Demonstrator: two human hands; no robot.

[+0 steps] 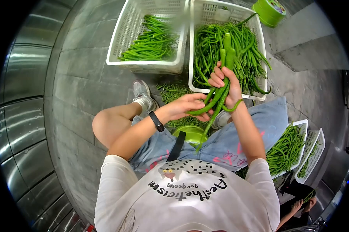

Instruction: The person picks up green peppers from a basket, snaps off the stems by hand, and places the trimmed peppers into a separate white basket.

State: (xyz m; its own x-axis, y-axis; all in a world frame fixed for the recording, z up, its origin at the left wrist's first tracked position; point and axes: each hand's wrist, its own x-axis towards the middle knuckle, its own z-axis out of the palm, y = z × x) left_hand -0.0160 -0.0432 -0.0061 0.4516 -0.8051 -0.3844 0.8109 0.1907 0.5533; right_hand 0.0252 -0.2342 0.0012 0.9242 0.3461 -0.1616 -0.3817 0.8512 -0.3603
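My right hand [223,86] grips a bunch of long green beans [224,62], which stand up above the fist and hang down below it. My left hand [186,106] pinches the lower ends of the same beans near my lap. A black band sits on my left wrist [156,121]. Both hands are held over a white basket [259,50] full of loose long beans.
A second white basket [116,46] with tidier beans stands at the left. More beans lie on the floor between my feet. A green bowl [190,133] sits under my knees. Two white trays [304,129] with beans are at the right, near another person's hands [302,205]. A green roll [269,11] lies far right.
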